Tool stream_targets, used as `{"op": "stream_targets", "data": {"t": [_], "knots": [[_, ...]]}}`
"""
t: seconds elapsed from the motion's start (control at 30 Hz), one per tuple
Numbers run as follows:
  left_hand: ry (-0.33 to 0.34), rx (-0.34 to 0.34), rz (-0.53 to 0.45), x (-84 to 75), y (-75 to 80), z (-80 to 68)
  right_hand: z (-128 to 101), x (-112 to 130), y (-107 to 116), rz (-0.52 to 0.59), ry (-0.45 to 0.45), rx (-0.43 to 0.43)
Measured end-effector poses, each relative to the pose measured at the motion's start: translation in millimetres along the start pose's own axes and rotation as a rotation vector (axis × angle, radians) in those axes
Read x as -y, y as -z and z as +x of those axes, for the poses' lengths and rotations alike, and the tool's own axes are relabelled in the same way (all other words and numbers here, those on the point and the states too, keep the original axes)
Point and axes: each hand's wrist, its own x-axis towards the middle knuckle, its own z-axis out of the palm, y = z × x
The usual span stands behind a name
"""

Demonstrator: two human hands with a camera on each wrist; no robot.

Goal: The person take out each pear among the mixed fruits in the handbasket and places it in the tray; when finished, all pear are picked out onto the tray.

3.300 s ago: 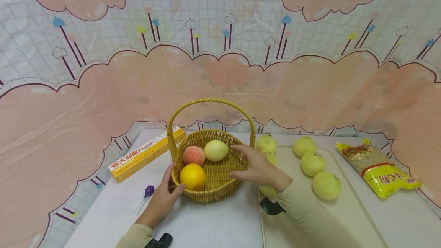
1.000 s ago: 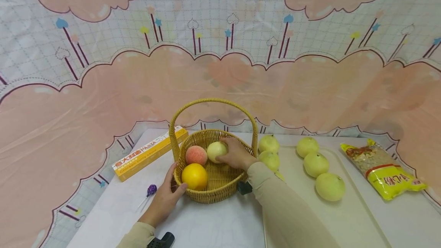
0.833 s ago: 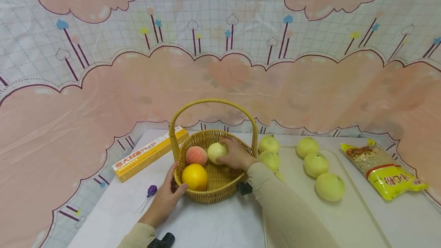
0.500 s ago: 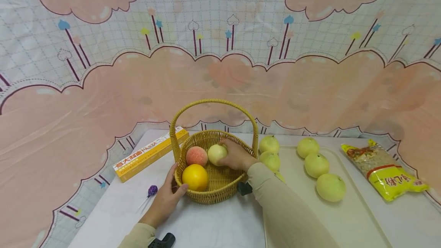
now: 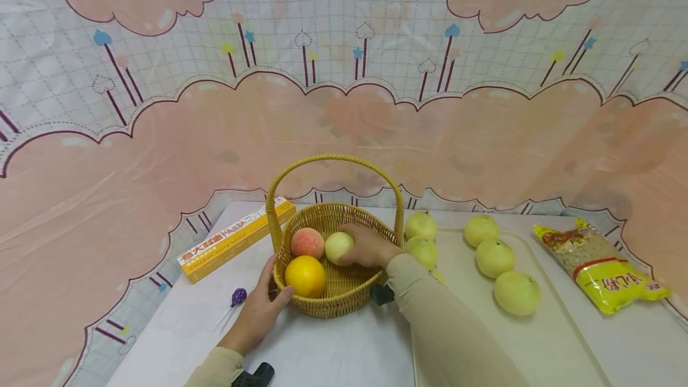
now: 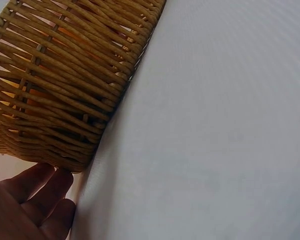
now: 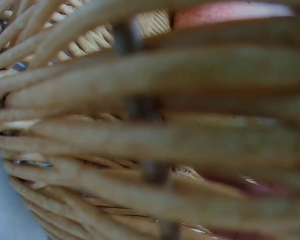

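Observation:
My left hand [image 5: 259,310] holds the left side of a woven basket [image 5: 344,303] with a tall arched handle. In the head view its thumb lies at the front rim and its fingers are along the outside; in the left wrist view the fingertips [image 6: 64,179] touch the wicker low down. My right hand [image 5: 371,246] reaches inside over the right rim, its fingers round a pale yellow-green fruit [image 5: 338,248]. Beside that fruit sit a peach [image 5: 307,243] and an orange [image 5: 305,276]. In the right wrist view the wicker hides this hand and the fruit.
A cream tray [image 5: 484,345] on the right bears several pale green round fruits [image 5: 495,258]. Farther right lies a yellow food packet [image 5: 602,267]. Left of the basket are a yellow pasta box [image 5: 236,240] and a purple lollipop [image 5: 239,297]. A patterned curtain [image 5: 344,130] hangs behind the table.
My right hand has moved left from the basket's right rim onto the pale fruit and gripped it. The fruit has turned and shifted slightly toward me. My left hand stays at the basket.

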Motion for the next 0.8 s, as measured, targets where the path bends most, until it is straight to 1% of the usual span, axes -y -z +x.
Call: {"op": "stream_targets", "data": {"t": [0.23,0.53,0.67,0.8], "knots": [[-0.007,-0.004,0.011,-1.1,0.3,-0.2,-1.1,0.4,-0.3,-0.003,0.004,-0.016],[0.007,0.002,0.021,-1.1,0.2,1.5,-6.7,2.9,1.3,0.05,-0.018,-0.114],[0.014,0.007,0.027,-0.6,-0.1,1.1,-9.7,4.9,3.1,0.08,0.003,-0.15],[0.011,0.007,0.034,-1.4,0.7,-0.3,-13.9,7.5,7.0,0.092,0.025,-0.161]]}}
